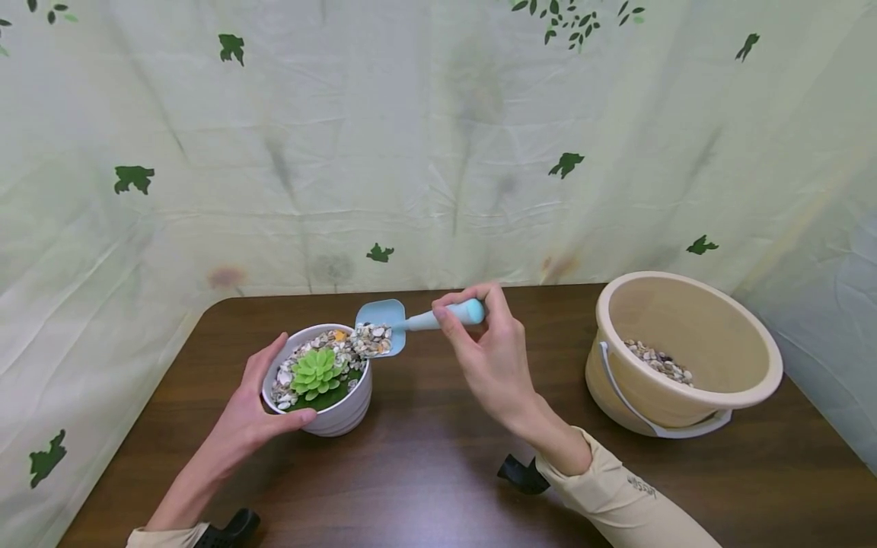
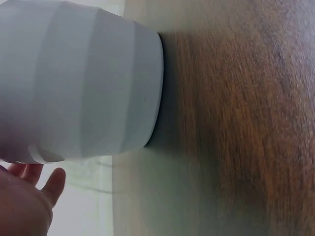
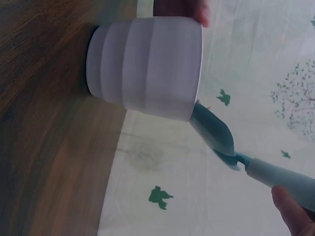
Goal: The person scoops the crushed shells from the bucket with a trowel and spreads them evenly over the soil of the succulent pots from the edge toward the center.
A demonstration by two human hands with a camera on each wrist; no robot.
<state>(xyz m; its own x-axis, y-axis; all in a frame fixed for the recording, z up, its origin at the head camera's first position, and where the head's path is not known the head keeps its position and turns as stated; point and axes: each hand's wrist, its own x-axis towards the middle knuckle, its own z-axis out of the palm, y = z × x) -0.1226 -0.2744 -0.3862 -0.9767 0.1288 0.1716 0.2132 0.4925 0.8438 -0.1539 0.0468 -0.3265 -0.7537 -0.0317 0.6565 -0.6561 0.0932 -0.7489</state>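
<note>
A white ridged flowerpot (image 1: 342, 415) stands upright on the table, holding pebbles (image 1: 284, 377) and a green artificial succulent (image 1: 317, 373). My left hand (image 1: 253, 403) holds the pot from its left side, thumb at the front rim and fingers at the far side. In my right hand (image 1: 489, 358) is the handle of a light blue trowel (image 1: 384, 310), gripped between thumb and fingers. The trowel blade slants down at the pot's right rim, and small pebbles (image 1: 372, 340) lie along it to the pot's edge. In the right wrist view the trowel's tip (image 3: 199, 112) meets the rim.
A beige bucket (image 1: 599, 388) with a grey handle and pebbles (image 1: 658, 361) at its bottom stands on the right of the brown wooden table (image 1: 438, 472). Behind the table hangs a pale curtain (image 1: 411, 152) with a green leaf pattern.
</note>
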